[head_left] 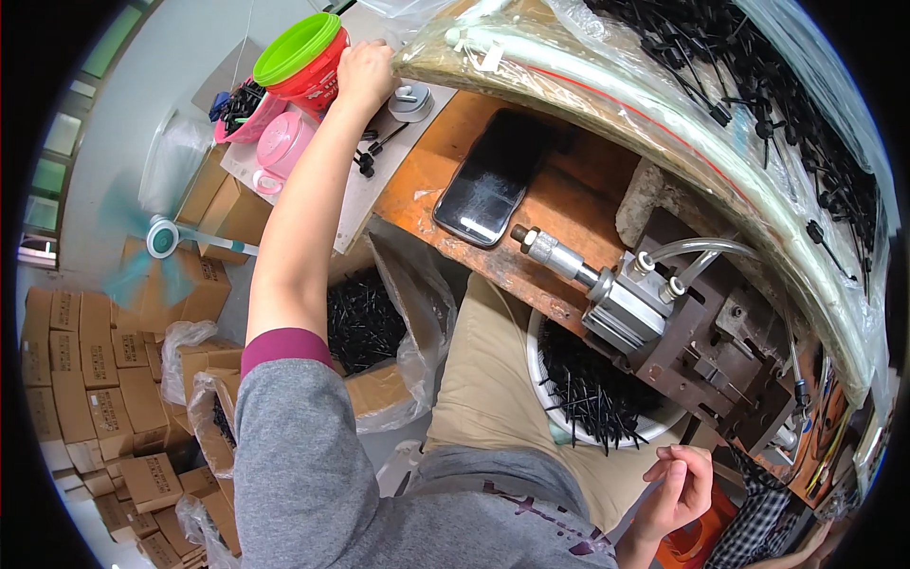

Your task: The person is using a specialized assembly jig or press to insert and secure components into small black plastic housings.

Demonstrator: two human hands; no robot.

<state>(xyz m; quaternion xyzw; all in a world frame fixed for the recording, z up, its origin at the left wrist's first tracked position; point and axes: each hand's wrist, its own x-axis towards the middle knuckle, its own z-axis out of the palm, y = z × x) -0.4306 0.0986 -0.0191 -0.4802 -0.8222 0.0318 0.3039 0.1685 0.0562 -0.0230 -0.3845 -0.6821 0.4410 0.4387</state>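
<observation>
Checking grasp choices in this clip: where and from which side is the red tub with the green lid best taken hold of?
Probably around the red side wall of the red tub, just under the green lid, coming from its right, where the left hand already rests. The wall is round and the tub leans, so a wrap grip suits; the pink cup crowds its lower left.

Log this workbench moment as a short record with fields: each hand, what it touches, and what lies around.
Left hand: left hand stretched out, on the red tub with green lid.
Right hand: right hand low by the lap, fingers pinched together; what they hold is too small to tell.
Bench: dark phone lying flat on the wooden bench, metal cylinder fixture beside it.
Parts: white bowl of small black pieces under the fixture.
Floor: stacked cardboard boxes.
</observation>
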